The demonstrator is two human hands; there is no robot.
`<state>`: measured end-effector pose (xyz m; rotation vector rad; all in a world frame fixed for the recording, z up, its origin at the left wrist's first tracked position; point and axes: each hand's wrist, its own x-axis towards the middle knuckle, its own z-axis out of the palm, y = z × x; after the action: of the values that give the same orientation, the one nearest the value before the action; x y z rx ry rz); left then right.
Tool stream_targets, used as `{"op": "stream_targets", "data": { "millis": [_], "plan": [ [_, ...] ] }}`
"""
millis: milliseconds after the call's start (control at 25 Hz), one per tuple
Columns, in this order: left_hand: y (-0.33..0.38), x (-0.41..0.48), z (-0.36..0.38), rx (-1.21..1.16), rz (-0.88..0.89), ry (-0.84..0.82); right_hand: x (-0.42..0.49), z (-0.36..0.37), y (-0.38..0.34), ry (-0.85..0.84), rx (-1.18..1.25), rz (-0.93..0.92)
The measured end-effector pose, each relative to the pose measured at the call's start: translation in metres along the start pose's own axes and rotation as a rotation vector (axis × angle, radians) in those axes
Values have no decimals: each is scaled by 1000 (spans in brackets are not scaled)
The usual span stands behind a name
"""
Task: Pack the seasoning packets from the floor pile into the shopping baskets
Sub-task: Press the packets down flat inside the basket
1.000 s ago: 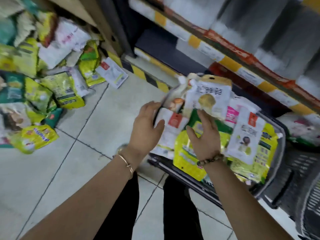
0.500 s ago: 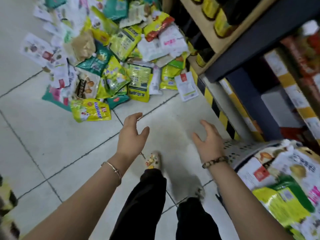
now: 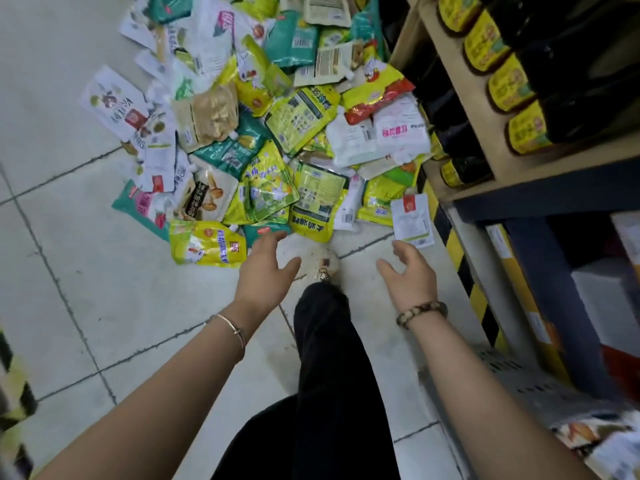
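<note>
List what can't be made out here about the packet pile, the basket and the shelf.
Head view only:
- Pile: lower packets are buried under upper ones, so no count is possible. Most of the print is too blurred to read.
- Basket: cut off by the right and bottom edges and partly covered by the right forearm, so how full it is can't be told.
- Shelf bottles: far ends run past the frame edge.

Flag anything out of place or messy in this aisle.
The seasoning packets lie heaped on the tiled floor beside the shelf, overlapping at all angles, some face down. One white packet lies at the pile's edge by the striped shelf base.
</note>
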<state>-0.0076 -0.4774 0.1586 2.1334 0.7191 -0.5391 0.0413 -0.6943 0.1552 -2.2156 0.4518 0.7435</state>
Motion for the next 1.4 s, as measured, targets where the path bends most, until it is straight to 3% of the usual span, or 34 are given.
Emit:
{"op": "stream_targets", "data": {
  "millis": [400,600,720,920,1080,1200,1320,1400],
  "plan": [
    [-44,164,6,-148,-393,-8,151,71,-32,-111,-106,85],
    [-102,244,40,-280,-412,-83,212,139,-5,-158,-139,195],
    [-128,301,61,-161,-316,-65,248,182,15,-142,-119,209],
    [-151,352,71,323,-131,139,295,225,26,-4,-145,285],
    [-146,368,73,215,-387,208,308,242,21,173,-55,423],
    [-137,391,70,100,-620,128,313,252,17,243,-2,513],
    [-136,403,69,28,-751,107,315,258,18,299,50,592],
    [-140,404,69,-144,-814,117,314,259,21,305,87,629]
  ]
}}
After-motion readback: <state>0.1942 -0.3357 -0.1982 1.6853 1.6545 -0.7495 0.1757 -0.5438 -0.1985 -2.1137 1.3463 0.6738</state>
